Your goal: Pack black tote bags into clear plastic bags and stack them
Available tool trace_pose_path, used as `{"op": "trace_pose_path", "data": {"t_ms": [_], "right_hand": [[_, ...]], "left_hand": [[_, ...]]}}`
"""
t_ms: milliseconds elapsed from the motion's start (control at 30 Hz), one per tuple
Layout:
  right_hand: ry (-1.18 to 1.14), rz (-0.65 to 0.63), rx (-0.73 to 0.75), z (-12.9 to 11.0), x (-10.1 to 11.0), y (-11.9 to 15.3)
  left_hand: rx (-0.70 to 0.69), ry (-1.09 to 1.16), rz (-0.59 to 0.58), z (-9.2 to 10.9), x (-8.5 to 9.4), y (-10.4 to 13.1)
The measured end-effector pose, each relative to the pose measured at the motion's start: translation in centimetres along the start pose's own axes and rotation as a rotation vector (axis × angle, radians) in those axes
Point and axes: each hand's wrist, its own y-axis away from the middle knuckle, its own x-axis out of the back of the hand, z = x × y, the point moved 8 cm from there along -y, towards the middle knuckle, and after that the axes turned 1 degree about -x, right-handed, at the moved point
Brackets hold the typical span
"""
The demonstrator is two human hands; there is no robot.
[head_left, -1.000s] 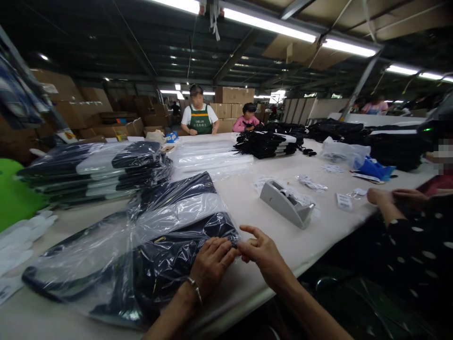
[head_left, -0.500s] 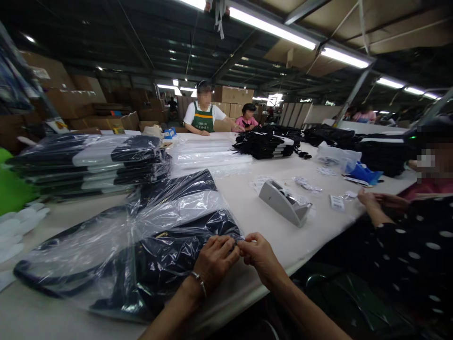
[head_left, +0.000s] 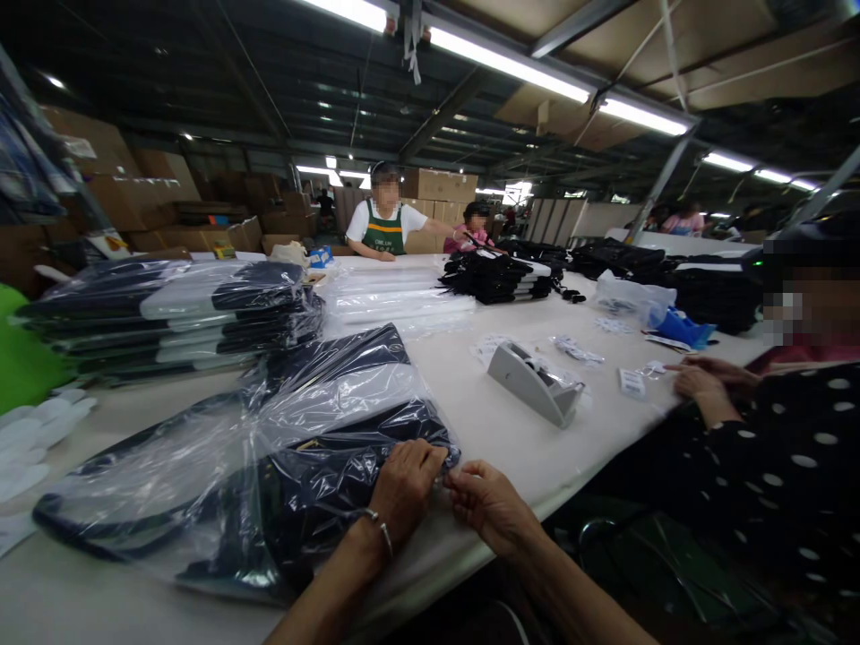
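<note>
A dark garment or bag with a pale band lies folded in a clear plastic bag on the table in front of me. My left hand, with a bracelet at the wrist, rests on the near right corner, its fingers curled over the plastic. Just right of that corner is my right hand, thumb and forefinger pressed together beside the left fingertips. What lies in that pinch is too small to make out. A grey tape dispenser stands beyond my right hand.
Plastic-wrapped dark items are stacked at the left, with clear plastic sleeves behind. Black goods and scattered labels lie farther right. A co-worker's hands work at the right edge; a person in a green apron stands opposite.
My right hand has dropped slightly, and its fingers have curled in. My left hand stays at the bag's corner. The view has shifted slightly; the person opposite has moved an arm.
</note>
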Motion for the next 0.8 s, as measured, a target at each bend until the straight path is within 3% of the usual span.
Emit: {"op": "trace_pose_path", "data": {"t_ms": [133,333,633,800], "right_hand": [[-0.070,-0.037,-0.045,0.0,-0.3,0.8],[-0.179,-0.078,-0.100,1.6,-1.0,-0.6],[-0.017,-0.133,0.247,-1.3,-1.6,-1.1],[0.317,-0.003,0.519,-3.3,-1.8,-0.6]], "left_hand": [[0.118,0.061,-0.054,-0.7,0.2,-0.5],[0.212,0.144,-0.140,-0.9,0.4,-1.3],[0.282,0.256,-0.194,-1.7,1.3,-2.3],[0.310,0.301,-0.167,-2.2,1.7,-2.5]]}}
